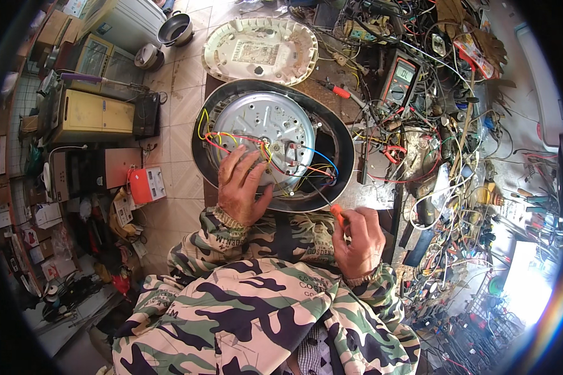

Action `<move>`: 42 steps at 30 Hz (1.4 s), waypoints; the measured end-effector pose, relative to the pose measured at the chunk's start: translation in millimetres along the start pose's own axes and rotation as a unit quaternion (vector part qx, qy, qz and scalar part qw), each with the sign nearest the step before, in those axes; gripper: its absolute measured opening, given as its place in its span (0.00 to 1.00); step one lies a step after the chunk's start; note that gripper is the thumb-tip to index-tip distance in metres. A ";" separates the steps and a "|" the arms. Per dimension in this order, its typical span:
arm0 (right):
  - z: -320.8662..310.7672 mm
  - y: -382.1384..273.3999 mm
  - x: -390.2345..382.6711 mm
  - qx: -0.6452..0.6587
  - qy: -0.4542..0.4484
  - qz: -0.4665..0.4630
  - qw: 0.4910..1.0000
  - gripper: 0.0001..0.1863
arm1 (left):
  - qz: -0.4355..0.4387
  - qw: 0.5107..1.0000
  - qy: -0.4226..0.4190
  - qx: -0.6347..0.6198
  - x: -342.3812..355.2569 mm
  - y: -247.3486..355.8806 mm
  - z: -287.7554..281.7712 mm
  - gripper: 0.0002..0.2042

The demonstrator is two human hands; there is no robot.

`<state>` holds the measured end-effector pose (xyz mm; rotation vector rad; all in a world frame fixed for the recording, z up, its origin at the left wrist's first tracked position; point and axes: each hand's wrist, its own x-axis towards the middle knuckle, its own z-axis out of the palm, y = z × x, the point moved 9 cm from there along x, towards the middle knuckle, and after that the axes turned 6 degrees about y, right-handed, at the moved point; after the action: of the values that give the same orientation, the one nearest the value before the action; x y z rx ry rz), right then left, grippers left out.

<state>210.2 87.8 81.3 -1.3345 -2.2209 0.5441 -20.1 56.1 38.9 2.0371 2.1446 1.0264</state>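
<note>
In front of me lies an opened electric cooker, its black oval housing [201, 159] around a round silver metal base [238, 115]. Red, yellow and blue wires [322, 155] run across the base and to the housing's right side. My left hand [241, 190] rests with fingers apart over the base's lower left, among the wires. In my right hand [361, 244], at the housing's lower right edge, is a screwdriver with an orange handle [337, 214]. Its thin shaft points up and left toward the housing; I cannot tell what the tip touches.
A cream oval cover [256, 53] lies just beyond the housing. To the right, a multimeter [400, 80], a red-handled tool [341, 92] and tangled cables [431, 200] crowd the bench. An orange-and-white box [147, 185] and a dark pot [176, 29] are on the left.
</note>
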 end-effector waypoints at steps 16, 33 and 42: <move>1.3 -2.7 4.7 0.018 0.023 -0.004 1.000 0.17 | -0.002 1.000 0.003 -0.002 1.1 0.6 -0.4 0.25; -13.4 -5.4 0.4 0.076 0.014 0.032 0.996 0.20 | 0.008 1.000 0.008 0.003 0.5 0.5 0.2 0.25; -60.9 -6.2 -8.7 0.048 0.055 0.039 0.997 0.21 | 0.026 0.998 0.053 0.005 13.2 22.5 -17.3 0.22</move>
<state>245.5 82.4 131.8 -1.3723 -2.0348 0.5834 -9.7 58.9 68.3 2.0987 2.1594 1.1580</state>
